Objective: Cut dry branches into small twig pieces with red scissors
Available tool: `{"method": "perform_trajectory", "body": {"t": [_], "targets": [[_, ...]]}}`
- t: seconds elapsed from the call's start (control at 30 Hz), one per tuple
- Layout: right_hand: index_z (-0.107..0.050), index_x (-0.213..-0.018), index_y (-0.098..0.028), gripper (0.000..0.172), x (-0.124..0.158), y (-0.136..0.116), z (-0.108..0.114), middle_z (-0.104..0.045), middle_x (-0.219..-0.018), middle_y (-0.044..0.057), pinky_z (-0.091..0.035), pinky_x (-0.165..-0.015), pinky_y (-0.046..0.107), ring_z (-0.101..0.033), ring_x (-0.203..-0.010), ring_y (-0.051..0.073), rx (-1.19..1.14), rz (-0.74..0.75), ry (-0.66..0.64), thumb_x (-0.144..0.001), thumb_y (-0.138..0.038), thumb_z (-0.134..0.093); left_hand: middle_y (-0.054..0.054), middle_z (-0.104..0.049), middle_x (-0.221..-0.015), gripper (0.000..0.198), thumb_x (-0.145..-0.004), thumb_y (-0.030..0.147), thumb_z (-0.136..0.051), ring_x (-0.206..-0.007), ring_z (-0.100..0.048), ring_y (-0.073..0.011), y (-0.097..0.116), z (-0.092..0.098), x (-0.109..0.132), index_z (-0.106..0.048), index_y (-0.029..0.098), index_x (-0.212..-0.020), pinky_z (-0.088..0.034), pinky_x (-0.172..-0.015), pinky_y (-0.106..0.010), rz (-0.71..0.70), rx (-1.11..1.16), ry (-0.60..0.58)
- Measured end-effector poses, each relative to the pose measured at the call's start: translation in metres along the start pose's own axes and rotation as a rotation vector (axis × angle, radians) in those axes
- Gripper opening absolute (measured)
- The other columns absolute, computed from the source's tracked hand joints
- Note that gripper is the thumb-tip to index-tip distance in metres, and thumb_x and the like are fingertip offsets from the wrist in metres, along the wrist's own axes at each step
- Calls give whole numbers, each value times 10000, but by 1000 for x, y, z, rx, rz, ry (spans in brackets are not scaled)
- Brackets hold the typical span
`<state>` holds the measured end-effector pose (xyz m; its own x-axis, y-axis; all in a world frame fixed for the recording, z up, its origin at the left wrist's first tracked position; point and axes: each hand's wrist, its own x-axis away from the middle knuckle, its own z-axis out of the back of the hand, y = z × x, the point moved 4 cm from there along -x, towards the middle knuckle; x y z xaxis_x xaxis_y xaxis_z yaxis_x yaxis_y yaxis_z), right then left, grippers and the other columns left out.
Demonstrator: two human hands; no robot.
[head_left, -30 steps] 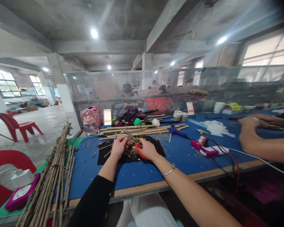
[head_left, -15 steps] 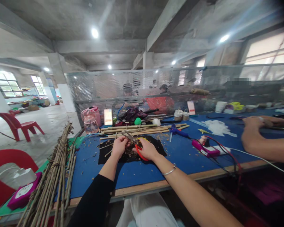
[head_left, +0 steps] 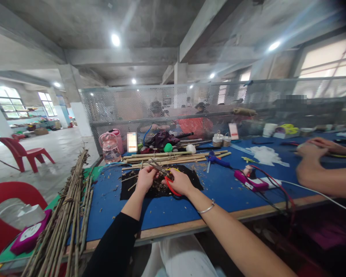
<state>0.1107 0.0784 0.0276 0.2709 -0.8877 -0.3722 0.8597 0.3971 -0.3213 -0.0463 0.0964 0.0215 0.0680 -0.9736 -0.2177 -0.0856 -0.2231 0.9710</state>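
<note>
My right hand is closed around the red-orange handles of scissors. Their blades point up and left, spread apart, just above my left hand. My left hand is pinched close to the blades, on what looks like a thin twig sticking out on its left side; the fingertips partly hide it. Under both hands lies a black cloth strewn with brown plant scraps.
Long bamboo sticks lie behind the cloth. A bundle of dry stalks leans at the left. On the right are a blue glue gun, a purple power strip with cables, and a co-worker's arms. A mesh partition stands behind.
My hands and the scissors stay almost in place. On the right, the co-worker's hands have shifted slightly.
</note>
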Motion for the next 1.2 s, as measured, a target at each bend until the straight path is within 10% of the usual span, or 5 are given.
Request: {"method": "perform_trajectory", "body": {"t": [0.27, 0.6, 0.8, 1.2], "targets": [[-532, -814, -206, 387, -2, 4, -1, -605, -733, 9, -262, -522, 228, -554, -656, 140, 17, -13, -2, -728, -582, -500, -10, -604, -569, 177, -651, 294, -570, -497, -507, -106, 5, 6, 1, -660, 145, -680, -399, -495, -202, 4, -195, 44], [-518, -775, -207, 354, -2, 22, -1, -578, -660, -2, -253, -503, 205, -491, -565, 113, -131, -122, 62, -734, -558, -498, -103, -658, -687, 96, -615, 260, -632, -704, -583, -225, 9, 95, -16, -670, 177, -645, -377, -670, -286, -99, -718, 454], [-496, -735, -212, 338, -4, 28, -2, -547, -619, -21, -253, -493, 195, -436, -526, 98, -201, -148, 93, -728, -550, -498, -123, -669, -744, 230, -563, 370, -669, -757, -600, -265, -7, 85, -16, -670, 183, -696, -386, -683, -307, 61, -939, 229], [-523, -732, -195, 376, -4, 25, -5, -540, -615, -13, -248, -488, 195, -412, -516, 91, -248, -107, 85, -697, -569, -532, -96, -657, -969, 240, -684, 286, -593, -912, -591, -224, 11, 88, -12, -652, 228, -909, -414, -744, -284, 204, -1270, 211]]}}
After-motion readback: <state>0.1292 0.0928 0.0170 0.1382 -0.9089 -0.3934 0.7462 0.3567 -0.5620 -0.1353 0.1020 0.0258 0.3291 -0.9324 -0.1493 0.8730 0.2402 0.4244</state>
